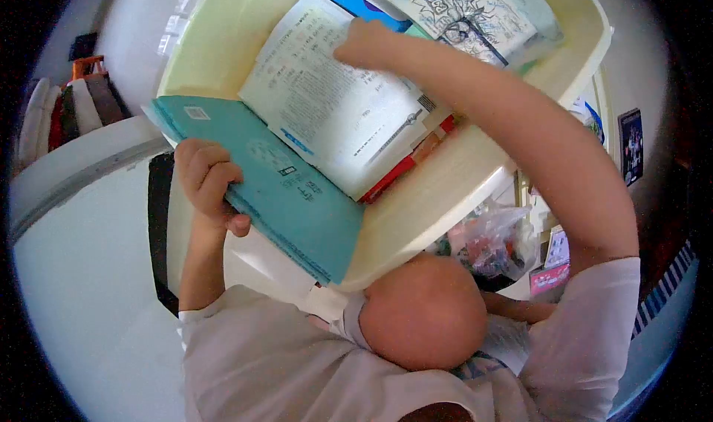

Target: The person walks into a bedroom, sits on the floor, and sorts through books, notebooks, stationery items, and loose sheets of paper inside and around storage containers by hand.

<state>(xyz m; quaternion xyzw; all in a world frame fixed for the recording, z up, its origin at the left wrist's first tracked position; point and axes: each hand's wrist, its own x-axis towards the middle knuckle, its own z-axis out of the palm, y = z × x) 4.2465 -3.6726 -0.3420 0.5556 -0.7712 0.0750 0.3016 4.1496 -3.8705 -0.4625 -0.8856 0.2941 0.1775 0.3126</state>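
A teal cover with a white barcode label [278, 180] tilts over the near-left rim of a pale yellow plastic tub [215, 43]. My left hand [208, 180] is closed on its outer edge, thumb on the near side. Beside the cover lies a white printed page [327, 99] with handwriting, apparently the inside of the same workbook. At the page's upper right edge is my right hand [368, 44], its fingers curled in and closed on the paper. Exactly where the fingertips pinch is hidden.
Farther in the tub are a drawing-covered booklet [460, 10] and a blue book [353, 2]. Red material [394, 180] shows under the page. My bare knee [423, 310] is just below the tub, near a clear plastic bag [494, 236]. Folded cloths [74, 110] are at left.
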